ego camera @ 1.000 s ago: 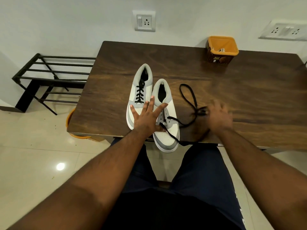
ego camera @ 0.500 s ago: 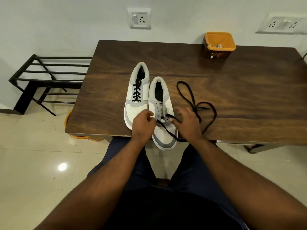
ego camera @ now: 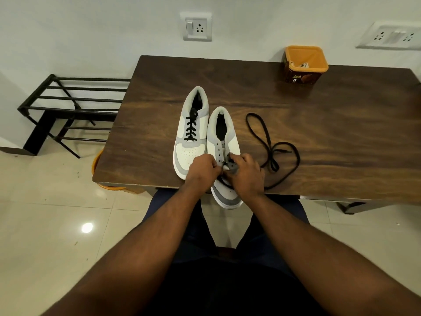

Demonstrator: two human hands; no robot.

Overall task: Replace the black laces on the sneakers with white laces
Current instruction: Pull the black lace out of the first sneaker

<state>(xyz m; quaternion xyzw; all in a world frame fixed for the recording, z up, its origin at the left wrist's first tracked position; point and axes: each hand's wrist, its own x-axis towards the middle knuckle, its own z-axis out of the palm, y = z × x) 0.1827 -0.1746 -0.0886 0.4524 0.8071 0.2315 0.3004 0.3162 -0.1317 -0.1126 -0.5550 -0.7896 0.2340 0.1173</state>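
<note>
Both hands work at the lower eyelets of the right-hand sneaker (ego camera: 224, 142); the left hand (ego camera: 201, 168) has its fingers curled tight against the grey eyelet strip, apparently pinching the edge of the shoe there, though the exact hold is hidden behind the knuckles; the right hand (ego camera: 245, 173) has its fingers bent in a pinch on the black lace (ego camera: 272, 153) where it leaves the shoe, thumb and forefinger pressed together on it.

That sneaker lies with its long axis running away from the person, toe toward the near edge and overhanging it slightly, heel opening toward the wall; its upper eyelets are bare. The left-hand sneaker (ego camera: 192, 135) lies just beside it, parallel, toe near and heel far, with its own black lacing (ego camera: 191, 128) crossed up the tongue. The freed length of the black lace trails right from the right hand, loops across the wood and runs back toward the wall in a long narrow loop.

The surface (ego camera: 319, 124) is dark brown wood; an orange tub (ego camera: 305, 65) stands at its far edge, with something pale inside it; a black metal rack (ego camera: 68, 106) stands on the tiled floor (ego camera: 45, 213) to the left; two socket plates (ego camera: 197, 26) sit on the pale wall.
</note>
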